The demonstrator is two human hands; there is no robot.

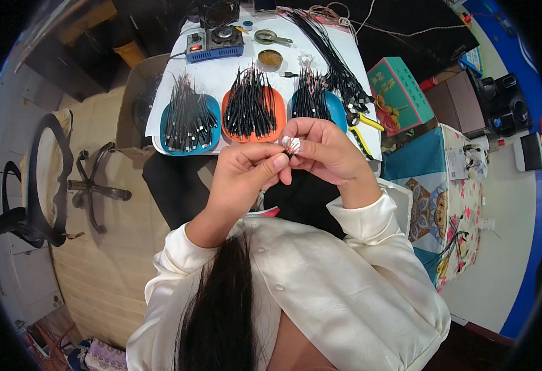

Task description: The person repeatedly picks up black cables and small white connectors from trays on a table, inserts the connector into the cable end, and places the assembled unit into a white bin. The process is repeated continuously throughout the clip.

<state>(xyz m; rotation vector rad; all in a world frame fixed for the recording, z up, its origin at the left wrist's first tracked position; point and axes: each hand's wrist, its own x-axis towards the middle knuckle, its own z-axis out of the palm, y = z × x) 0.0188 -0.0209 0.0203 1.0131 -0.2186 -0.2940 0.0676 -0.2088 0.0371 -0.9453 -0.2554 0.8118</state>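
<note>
My left hand (246,176) and my right hand (330,151) meet in front of my lap, just past the near table edge. Both are closed in a pinch around a small black cable (289,153), most of it hidden by the fingers. A white wrapping with reddish streaks (291,144) covers the tip of my right thumb. Beyond the hands, three trays hold bundles of short black cables with thin stripped wires at the far ends: a blue tray (171,148) at left, an orange tray (224,106) in the middle, and another blue tray (338,108) at right.
On the white table stand a blue hot plate (215,46), a round tin of amber material (270,59) and a metal strainer (271,38). Long black cables (330,52) lie at back right, near yellow-handled pliers (364,133) and a green box (398,96). An office chair (42,179) stands left.
</note>
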